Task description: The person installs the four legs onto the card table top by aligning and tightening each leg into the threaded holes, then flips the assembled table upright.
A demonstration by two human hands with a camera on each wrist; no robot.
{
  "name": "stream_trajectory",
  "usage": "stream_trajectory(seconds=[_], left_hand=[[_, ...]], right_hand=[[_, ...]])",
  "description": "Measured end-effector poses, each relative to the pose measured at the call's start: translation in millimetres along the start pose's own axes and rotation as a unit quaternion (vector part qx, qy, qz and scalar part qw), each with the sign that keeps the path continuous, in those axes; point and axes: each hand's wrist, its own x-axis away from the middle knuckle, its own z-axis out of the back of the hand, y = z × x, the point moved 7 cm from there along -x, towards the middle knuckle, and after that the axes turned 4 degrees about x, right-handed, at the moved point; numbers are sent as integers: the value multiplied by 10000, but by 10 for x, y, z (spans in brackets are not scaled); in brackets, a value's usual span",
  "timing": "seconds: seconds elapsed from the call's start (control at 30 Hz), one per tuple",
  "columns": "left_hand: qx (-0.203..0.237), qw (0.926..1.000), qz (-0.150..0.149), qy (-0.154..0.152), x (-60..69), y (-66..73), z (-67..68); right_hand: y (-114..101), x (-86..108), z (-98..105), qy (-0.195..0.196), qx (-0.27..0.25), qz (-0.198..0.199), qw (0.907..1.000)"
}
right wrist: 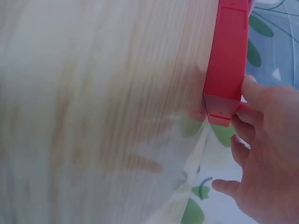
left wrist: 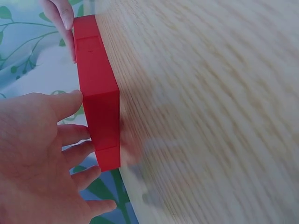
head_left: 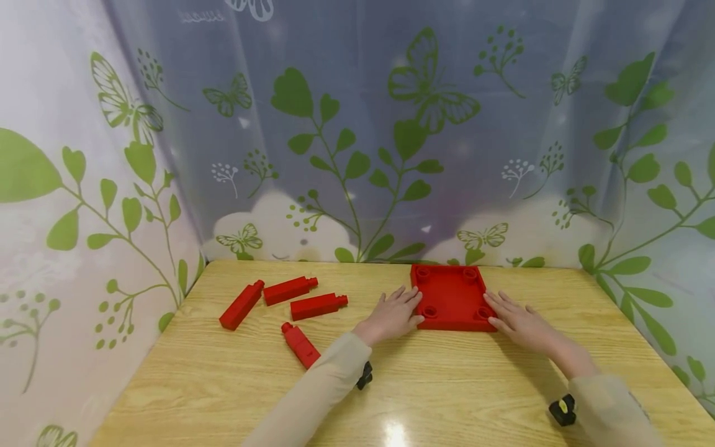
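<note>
A red square tray-like piece [head_left: 451, 292] with raised walls and a round socket near each inner corner lies flat at the far side of the table. Against its left wall rest the fingertips of my left hand [head_left: 392, 315], fingers nearly straight. My right hand [head_left: 527, 324] touches the opposite wall the same way. In the left wrist view the thumb and fingers of the left hand [left wrist: 44, 144] meet the red wall [left wrist: 103, 121]. From the right wrist, the right hand [right wrist: 271, 135] has its thumb and a finger at a corner of the red piece [right wrist: 227, 60].
Several red square pegs with knobbed ends lie on the left: one slanted peg [head_left: 242, 305], a back peg [head_left: 290, 290], another peg [head_left: 318, 306], and a peg [head_left: 300, 344] partly behind the left sleeve. A patterned curtain [head_left: 357, 155] hangs behind the wooden table [head_left: 447, 385].
</note>
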Motion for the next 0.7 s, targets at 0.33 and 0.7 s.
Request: stream_trajectory(seconds=[0.33,0.7], left_hand=[[3,9999,-62,-87,109,-59,-3],[-23,9999,-43,-111,203,-96,23]], right_hand=[[-134,27,-12,-14,-40,56,10000],[-188,25,-61,71,22,116,9999]])
